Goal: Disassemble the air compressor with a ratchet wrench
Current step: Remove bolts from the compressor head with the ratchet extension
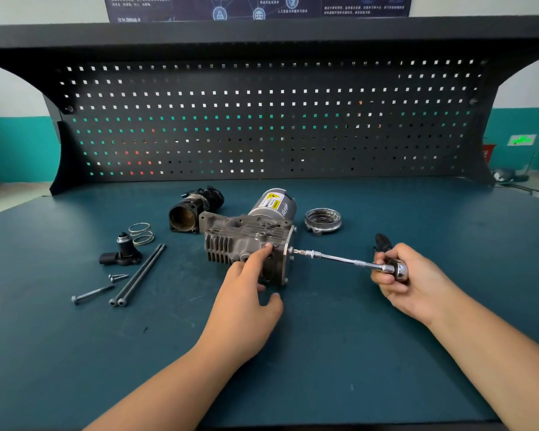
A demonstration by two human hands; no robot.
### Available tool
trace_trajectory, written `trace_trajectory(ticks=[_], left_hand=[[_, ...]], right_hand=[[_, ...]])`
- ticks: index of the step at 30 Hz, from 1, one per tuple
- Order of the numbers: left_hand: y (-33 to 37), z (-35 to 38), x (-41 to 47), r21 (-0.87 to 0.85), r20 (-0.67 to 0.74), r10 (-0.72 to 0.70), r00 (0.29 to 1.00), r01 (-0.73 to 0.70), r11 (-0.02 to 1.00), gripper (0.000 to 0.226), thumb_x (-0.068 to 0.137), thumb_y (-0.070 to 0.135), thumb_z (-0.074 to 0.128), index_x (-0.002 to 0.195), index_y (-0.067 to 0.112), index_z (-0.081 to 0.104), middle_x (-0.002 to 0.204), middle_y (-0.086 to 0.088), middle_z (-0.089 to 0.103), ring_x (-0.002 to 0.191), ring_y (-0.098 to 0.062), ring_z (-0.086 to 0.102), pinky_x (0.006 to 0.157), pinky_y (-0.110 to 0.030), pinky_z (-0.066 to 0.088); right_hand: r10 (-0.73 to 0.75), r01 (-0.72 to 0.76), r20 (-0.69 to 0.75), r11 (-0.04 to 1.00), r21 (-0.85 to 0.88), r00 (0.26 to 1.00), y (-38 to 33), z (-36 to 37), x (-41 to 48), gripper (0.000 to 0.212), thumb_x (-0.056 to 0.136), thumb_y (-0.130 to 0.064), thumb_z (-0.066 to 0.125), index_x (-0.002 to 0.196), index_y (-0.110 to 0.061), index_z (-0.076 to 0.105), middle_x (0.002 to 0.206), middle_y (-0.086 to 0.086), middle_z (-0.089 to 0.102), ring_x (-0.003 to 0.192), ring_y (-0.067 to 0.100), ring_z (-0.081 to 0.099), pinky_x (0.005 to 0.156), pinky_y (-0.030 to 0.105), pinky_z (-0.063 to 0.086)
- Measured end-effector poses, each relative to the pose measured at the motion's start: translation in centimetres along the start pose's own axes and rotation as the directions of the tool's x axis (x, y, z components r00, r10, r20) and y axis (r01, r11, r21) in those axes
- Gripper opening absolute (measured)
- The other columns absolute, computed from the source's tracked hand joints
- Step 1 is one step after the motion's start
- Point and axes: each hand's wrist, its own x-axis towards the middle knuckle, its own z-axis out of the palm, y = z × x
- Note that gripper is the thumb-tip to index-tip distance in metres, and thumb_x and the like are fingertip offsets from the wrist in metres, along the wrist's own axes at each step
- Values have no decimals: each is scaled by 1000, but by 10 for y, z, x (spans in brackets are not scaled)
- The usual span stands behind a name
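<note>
Nearest, left hand (pixel 246 303) touches air compressor (pixel 246 241); right hand (pixel 408 284) holds ratchet wrench (pixel 349 261).

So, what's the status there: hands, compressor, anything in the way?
Left hand presses on the air compressor. Right hand grips the ratchet wrench, its tip at a bolt on the end plate. Loose bolts and spring lie left, clear of the work.
</note>
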Motion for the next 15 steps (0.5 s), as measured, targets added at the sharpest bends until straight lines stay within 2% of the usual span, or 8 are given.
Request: trace_trajectory(ticks=[3,5,8,11,13,15], left_hand=[[0,-1,0,4,0,-3,1000,3,1000,69,85,21,59,140,46,26,105,26,38,95,9,48,86,-19,46],[0,-1,0,19,-3,-7,1000,7,1000,69,85,21,59,140,45,26,104,26,38,95,9,48,86,-19,46],[3,-1,0,68,-13,-10,1000,11,998,67,86,23,57,142,43,25,102,23,39,94,4,48,82,-16,42],[11,-4,1,325,-45,22,999,-7,946,57,88,31,53,141,35,31,103,13,35,101,-9,45,79,-17,35],[22,-4,1,521,-107,112,988,-40,853,49,82,30,60,128,22,49,104,4,39,97,-21,47,78,-28,40],[35,2,6,572,-201,300,933,-137,808,48,65,20,74,111,11,62,104,-9,54,88,-31,56,70,-36,48]], right_hand=[[-11,13,19,995,-96,1000,-5,-2,-3,19,94,-7,38,78,-5,48,60,8,52,37,13,44,27,15,27],[2,9,81,991,-131,997,-10,-5,-5,20,96,-8,40,86,-2,56,65,9,58,43,16,50,32,17,35],[-39,80,208,978,-193,977,-18,-13,-8,20,93,-13,46,92,-5,65,76,8,65,54,23,59,44,22,48],[-97,178,333,959,-222,938,-22,-21,-11,24,83,-16,50,91,-14,72,88,8,70,69,32,67,59,31,57],[-122,224,399,949,-220,909,-24,-26,-13,27,80,-11,49,89,-17,75,94,7,71,77,36,68,64,34,58],[-144,265,440,938,-225,886,-26,-28,-15,29,77,-7,50,86,-16,76,97,8,71,81,36,69,68,35,58]])
